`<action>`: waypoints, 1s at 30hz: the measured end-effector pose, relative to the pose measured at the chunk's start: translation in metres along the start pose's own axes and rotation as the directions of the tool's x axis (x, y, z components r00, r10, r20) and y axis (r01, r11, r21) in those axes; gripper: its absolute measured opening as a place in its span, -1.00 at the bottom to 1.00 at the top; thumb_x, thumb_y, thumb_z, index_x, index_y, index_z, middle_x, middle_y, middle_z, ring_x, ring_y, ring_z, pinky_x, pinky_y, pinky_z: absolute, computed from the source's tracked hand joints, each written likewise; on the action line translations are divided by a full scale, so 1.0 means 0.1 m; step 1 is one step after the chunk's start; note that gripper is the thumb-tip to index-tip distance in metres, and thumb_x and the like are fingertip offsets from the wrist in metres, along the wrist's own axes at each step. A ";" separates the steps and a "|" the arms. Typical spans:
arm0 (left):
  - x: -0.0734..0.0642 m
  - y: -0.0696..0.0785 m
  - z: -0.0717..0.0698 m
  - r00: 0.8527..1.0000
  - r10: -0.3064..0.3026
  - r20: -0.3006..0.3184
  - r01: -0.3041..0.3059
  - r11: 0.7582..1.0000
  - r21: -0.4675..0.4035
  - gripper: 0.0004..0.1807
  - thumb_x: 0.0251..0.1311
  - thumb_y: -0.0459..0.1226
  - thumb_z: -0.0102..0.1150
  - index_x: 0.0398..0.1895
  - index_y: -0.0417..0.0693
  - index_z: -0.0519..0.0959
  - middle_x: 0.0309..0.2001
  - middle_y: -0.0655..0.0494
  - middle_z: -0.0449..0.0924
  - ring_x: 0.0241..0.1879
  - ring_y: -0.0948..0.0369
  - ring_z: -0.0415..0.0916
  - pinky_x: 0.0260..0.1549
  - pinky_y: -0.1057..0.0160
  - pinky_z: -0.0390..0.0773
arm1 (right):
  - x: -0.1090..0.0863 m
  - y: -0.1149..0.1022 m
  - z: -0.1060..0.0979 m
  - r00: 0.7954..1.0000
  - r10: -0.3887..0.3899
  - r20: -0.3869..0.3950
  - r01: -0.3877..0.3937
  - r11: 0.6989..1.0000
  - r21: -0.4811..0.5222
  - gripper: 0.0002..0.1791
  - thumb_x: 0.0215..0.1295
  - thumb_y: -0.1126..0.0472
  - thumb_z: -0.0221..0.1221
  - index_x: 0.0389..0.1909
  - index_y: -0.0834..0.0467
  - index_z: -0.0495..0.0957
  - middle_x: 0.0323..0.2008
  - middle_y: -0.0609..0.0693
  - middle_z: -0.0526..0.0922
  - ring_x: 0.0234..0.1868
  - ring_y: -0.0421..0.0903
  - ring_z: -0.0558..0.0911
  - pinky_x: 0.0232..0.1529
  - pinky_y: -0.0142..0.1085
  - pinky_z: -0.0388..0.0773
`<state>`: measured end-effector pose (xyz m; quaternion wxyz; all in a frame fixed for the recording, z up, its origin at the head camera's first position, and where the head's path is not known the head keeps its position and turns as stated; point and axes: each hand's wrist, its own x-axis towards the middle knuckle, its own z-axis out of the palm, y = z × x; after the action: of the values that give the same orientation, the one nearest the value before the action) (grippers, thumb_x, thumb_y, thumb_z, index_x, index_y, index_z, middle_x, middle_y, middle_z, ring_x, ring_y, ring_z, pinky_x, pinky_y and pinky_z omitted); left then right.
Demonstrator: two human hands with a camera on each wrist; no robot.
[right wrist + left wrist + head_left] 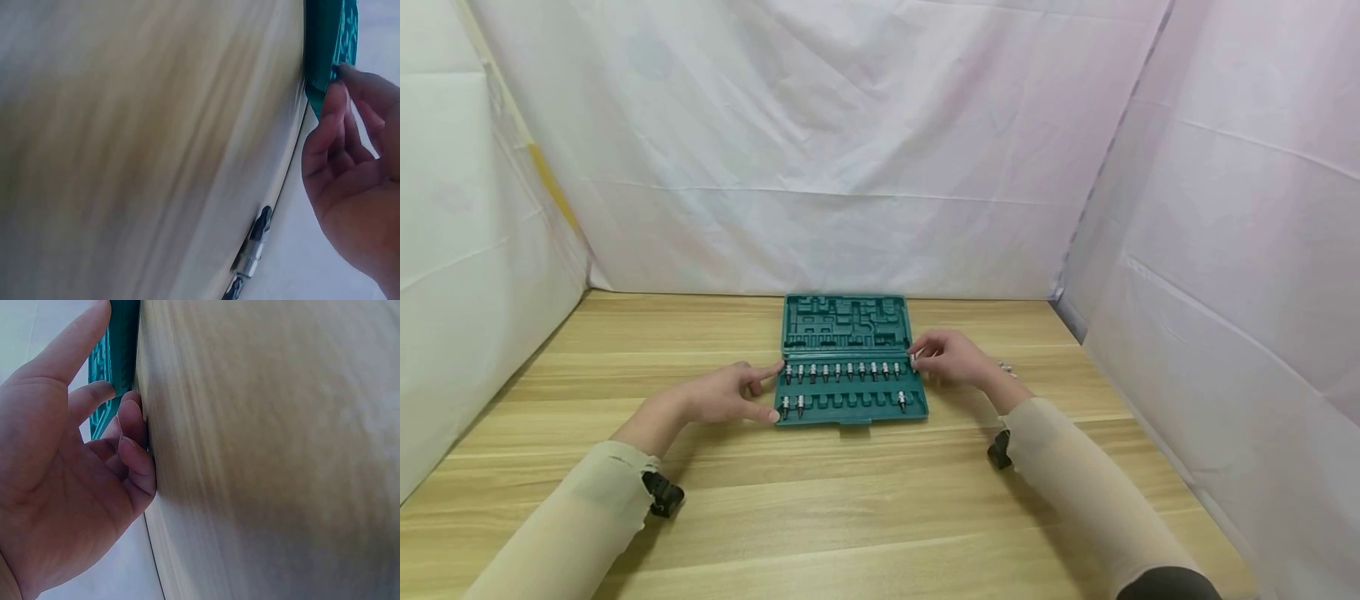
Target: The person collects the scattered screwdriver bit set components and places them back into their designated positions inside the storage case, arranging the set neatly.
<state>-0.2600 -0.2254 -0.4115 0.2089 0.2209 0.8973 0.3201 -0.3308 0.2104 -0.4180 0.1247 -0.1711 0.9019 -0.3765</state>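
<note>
A green plastic case (850,414) lies open on the table with its lid folded back. Silver hex bit sockets (850,370) with dark tips stand side by side in its rear row, while the front row has two at the left and one at the right. My left hand (721,393) touches the case's left side, with the index finger extended farther back and the thumb at the front corner; its other fingers are curled. At the rear row's right end, my right hand (953,357) pinches a bit socket (913,358), mostly hidden by the fingertips.
Loose bit sockets (253,250) lie on the wooden table (820,517) behind my right wrist, partly visible in the head view. White sheets (820,150) hang behind the table and along both sides. Each sleeve carries a small black wrist camera (664,495).
</note>
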 end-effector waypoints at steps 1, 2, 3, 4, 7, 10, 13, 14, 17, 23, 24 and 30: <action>0.00 0.00 0.00 1.000 0.000 0.000 0.000 1.000 0.000 0.12 0.35 0.05 0.53 0.79 -0.03 0.09 0.05 -0.11 0.42 0.01 0.04 0.34 -0.04 0.10 0.44 | 0.01 -0.01 0.01 1.000 -0.001 0.001 0.001 1.000 -0.022 -0.78 0.56 0.15 0.36 0.13 0.05 0.76 -0.16 0.05 0.77 -0.26 -0.01 0.70 -0.21 -0.17 0.68; 0.00 0.00 0.00 1.000 -0.001 -0.002 0.001 1.000 -0.002 0.12 0.35 0.05 0.53 0.79 -0.03 0.09 0.05 -0.11 0.42 0.01 0.04 0.34 -0.04 0.10 0.44 | 0.03 -0.01 0.02 1.000 -0.001 0.002 0.001 0.999 -0.042 -0.78 0.55 0.15 0.36 0.12 0.05 0.76 -0.17 0.04 0.76 -0.27 -0.02 0.69 -0.21 -0.18 0.67; 0.01 0.00 0.00 1.000 -0.001 -0.002 0.001 1.000 -0.003 0.11 0.35 0.05 0.53 0.79 -0.03 0.09 0.05 -0.11 0.42 0.01 0.04 0.35 -0.04 0.10 0.44 | 0.03 -0.01 0.03 1.000 0.002 0.004 -0.001 0.998 -0.058 -0.78 0.54 0.14 0.37 0.11 0.04 0.77 -0.17 0.03 0.75 -0.27 -0.03 0.69 -0.22 -0.18 0.66; 0.00 0.00 0.00 1.000 -0.001 -0.002 0.001 1.000 -0.004 0.11 0.34 0.05 0.54 0.79 -0.03 0.10 0.04 -0.12 0.42 0.01 0.04 0.34 -0.04 0.10 0.44 | 0.04 -0.02 0.04 1.000 0.004 0.006 -0.004 0.997 -0.072 -0.78 0.54 0.14 0.38 0.11 0.03 0.78 -0.17 0.02 0.74 -0.26 -0.04 0.68 -0.22 -0.19 0.65; 0.01 -0.01 0.00 1.000 -0.002 -0.002 0.002 1.000 -0.004 0.11 0.35 0.05 0.53 0.79 -0.04 0.10 0.04 -0.11 0.42 0.02 0.04 0.35 -0.03 0.10 0.44 | 0.06 -0.02 0.05 1.000 0.023 0.013 -0.022 0.997 -0.080 -0.77 0.53 0.13 0.39 0.12 0.01 0.79 -0.16 0.03 0.72 -0.24 -0.04 0.66 -0.21 -0.20 0.63; 0.02 -0.01 0.00 1.000 0.000 -0.001 0.000 1.000 -0.001 0.11 0.35 0.05 0.53 0.79 -0.04 0.10 0.04 -0.11 0.42 0.02 0.04 0.35 -0.03 0.09 0.44 | 0.06 -0.03 0.05 0.999 0.039 0.022 -0.037 0.997 -0.072 -0.75 0.53 0.12 0.39 0.14 0.01 0.78 -0.14 0.04 0.72 -0.23 -0.04 0.66 -0.19 -0.21 0.63; 0.02 -0.01 0.00 1.000 0.001 0.000 -0.001 1.000 0.001 0.11 0.35 0.05 0.53 0.79 -0.04 0.09 0.05 -0.11 0.42 0.02 0.04 0.35 -0.03 0.10 0.44 | 0.06 -0.03 0.05 0.998 0.049 0.029 -0.047 0.997 -0.062 -0.74 0.53 0.12 0.39 0.15 -0.01 0.77 -0.11 0.06 0.71 -0.22 -0.03 0.66 -0.18 -0.20 0.63; 0.02 -0.01 -0.01 1.000 -0.001 0.001 0.001 1.000 -0.001 0.11 0.35 0.05 0.53 0.79 -0.04 0.09 0.05 -0.11 0.42 0.02 0.04 0.35 -0.03 0.09 0.44 | 0.06 -0.03 0.05 0.998 0.050 0.031 -0.048 0.997 -0.056 -0.74 0.53 0.12 0.39 0.15 -0.01 0.77 -0.10 0.07 0.71 -0.22 -0.02 0.67 -0.18 -0.20 0.63; 0.01 0.00 -0.01 1.000 -0.003 0.000 0.003 1.000 0.000 0.11 0.35 0.05 0.53 0.79 -0.03 0.10 0.05 -0.11 0.43 0.02 0.04 0.35 -0.04 0.10 0.44 | 0.05 -0.04 0.05 0.998 0.053 0.029 -0.051 0.998 -0.044 -0.77 0.52 0.13 0.40 0.13 -0.02 0.76 -0.09 0.07 0.71 -0.23 -0.01 0.68 -0.19 -0.19 0.64; 0.00 0.02 -0.01 1.000 -0.004 0.000 0.004 1.000 0.009 0.12 0.34 0.06 0.54 0.79 -0.03 0.10 0.07 -0.12 0.45 0.04 0.04 0.38 -0.02 0.10 0.46 | 0.04 -0.04 0.05 0.998 0.050 0.032 -0.049 0.998 -0.037 -0.78 0.53 0.14 0.39 0.11 0.02 0.78 -0.12 0.08 0.72 -0.25 -0.02 0.68 -0.21 -0.19 0.64; 0.00 0.02 -0.01 1.000 -0.004 -0.001 0.004 1.000 0.011 0.12 0.34 0.06 0.53 0.79 -0.03 0.10 0.07 -0.12 0.45 0.04 0.04 0.38 -0.01 0.09 0.46 | 0.05 -0.04 0.05 0.998 0.051 0.035 -0.050 0.998 -0.033 -0.78 0.53 0.14 0.38 0.11 0.03 0.78 -0.12 0.08 0.72 -0.25 -0.02 0.68 -0.21 -0.19 0.64; 0.00 0.02 -0.01 1.000 -0.003 0.001 0.003 1.000 0.014 0.12 0.34 0.06 0.53 0.79 -0.05 0.10 0.07 -0.12 0.45 0.03 0.05 0.37 -0.01 0.09 0.46 | 0.04 -0.05 0.07 0.996 0.076 0.054 -0.076 0.997 0.013 -0.84 0.57 0.15 0.35 0.06 0.03 0.75 -0.08 0.11 0.74 -0.26 0.00 0.72 -0.23 -0.17 0.68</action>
<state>-0.2604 -0.2243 -0.4096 0.2082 0.2208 0.8998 0.3135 -0.3315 0.2013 -0.4196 0.1644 -0.1457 0.9012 -0.3735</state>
